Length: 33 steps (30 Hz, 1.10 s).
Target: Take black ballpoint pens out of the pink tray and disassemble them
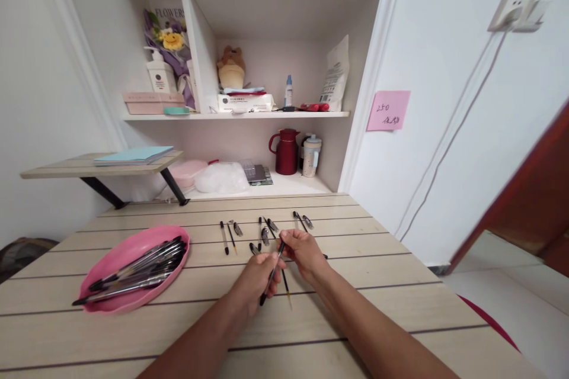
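A black-and-clear pen (pixel 272 278) slants between my two hands above the table. My left hand (pixel 260 275) is closed round its barrel, with the black lower end sticking out below the fingers. At the upper end, my right hand (pixel 304 251) pinches the black tip. Beneath the hands, a thin dark ink refill (pixel 285 285) lies on the wood. Beyond them are scattered pen parts: a barrel (pixel 224 238) with black ends, a second refill (pixel 232 238), a clear-and-black cap (pixel 237 229), and several similar pieces. Some pieces are partly hidden by my hands.
A pink bowl (pixel 133 243) full of pens stands on the table at the left. Behind it is a small raised stand (pixel 66 167) with blue paper (pixel 133 155). A red jug (pixel 287 153) and a pale cup (pixel 311 157) stand in the shelf at the back.
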### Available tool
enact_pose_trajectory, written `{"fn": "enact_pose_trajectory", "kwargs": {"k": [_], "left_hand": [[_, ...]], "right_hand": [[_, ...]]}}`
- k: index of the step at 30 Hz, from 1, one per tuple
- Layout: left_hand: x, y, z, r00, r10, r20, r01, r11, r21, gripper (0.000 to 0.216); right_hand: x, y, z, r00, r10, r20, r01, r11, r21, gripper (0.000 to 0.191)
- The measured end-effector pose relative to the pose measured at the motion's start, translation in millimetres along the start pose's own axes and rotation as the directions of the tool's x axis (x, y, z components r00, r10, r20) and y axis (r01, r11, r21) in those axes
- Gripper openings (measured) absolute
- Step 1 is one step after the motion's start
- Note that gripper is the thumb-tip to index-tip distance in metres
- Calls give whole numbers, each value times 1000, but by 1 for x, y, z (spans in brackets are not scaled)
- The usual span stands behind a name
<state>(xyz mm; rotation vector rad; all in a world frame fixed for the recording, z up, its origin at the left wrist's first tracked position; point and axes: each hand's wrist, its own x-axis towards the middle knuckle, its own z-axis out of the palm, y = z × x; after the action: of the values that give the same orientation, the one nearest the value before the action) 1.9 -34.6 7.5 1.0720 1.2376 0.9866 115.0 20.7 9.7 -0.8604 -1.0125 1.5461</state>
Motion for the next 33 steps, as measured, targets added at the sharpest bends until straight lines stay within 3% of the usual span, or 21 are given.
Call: {"fn": "enact_pose_trajectory", "kwargs": {"k": [2, 7, 11, 13, 16, 18, 20, 22, 24, 26, 29, 33], "left_hand": [[-2, 1, -1, 999, -24, 35, 27, 997, -71, 39], [-6, 5, -2, 999, 1, -42, -2, 999, -34, 37], [-13, 8, -5, 983, -150, 110, 162, 981, -109, 41], [-15, 8, -6, 976, -170, 135, 184, 978, -100, 40], [-14, 8, -10, 985, -122, 122, 117, 992, 48, 35], [-10, 8, -15, 994, -80, 74, 61, 972, 227, 27], [-7, 10, -23, 1000, 11, -26, 2, 889, 457, 19], [-5, 12, -31, 979, 177, -105, -52, 705, 707, 12], [-5, 15, -37, 942, 324, -91, -73, 462, 884, 9], [-6, 16, -40, 932, 358, -57, -53, 289, 956, 10], [-6, 15, -36, 949, 310, -65, -3, 214, 977, 14], [-1, 11, -29, 942, 327, -81, -3, 250, 968, 16]], "right_hand": [[0, -1, 1, 1000, 20, 12, -20, 1000, 1, 34], [1, -8, 1, 1000, 2, 12, -2, 999, -35, 28], [5, -11, -6, 999, -8, -32, 9, 999, 38, 23], [10, -12, -12, 999, -12, -51, 15, 999, 50, 23], [20, -17, -24, 987, -69, -142, 67, 998, -16, 22], [28, -21, -35, 955, -158, -250, 104, 971, -217, 23], [34, -24, -46, 926, -241, -290, 75, 871, -485, 30], [39, -25, -53, 929, -262, -261, 43, 777, -628, 33], [42, -22, -53, 943, -254, -214, 33, 713, -701, 31], [43, -18, -47, 956, -248, -159, 31, 620, -784, 27], [44, -10, -30, 973, -220, -72, 39, 464, -885, 19], [43, -5, -10, 983, -182, -4, 52, 303, -951, 15]]}}
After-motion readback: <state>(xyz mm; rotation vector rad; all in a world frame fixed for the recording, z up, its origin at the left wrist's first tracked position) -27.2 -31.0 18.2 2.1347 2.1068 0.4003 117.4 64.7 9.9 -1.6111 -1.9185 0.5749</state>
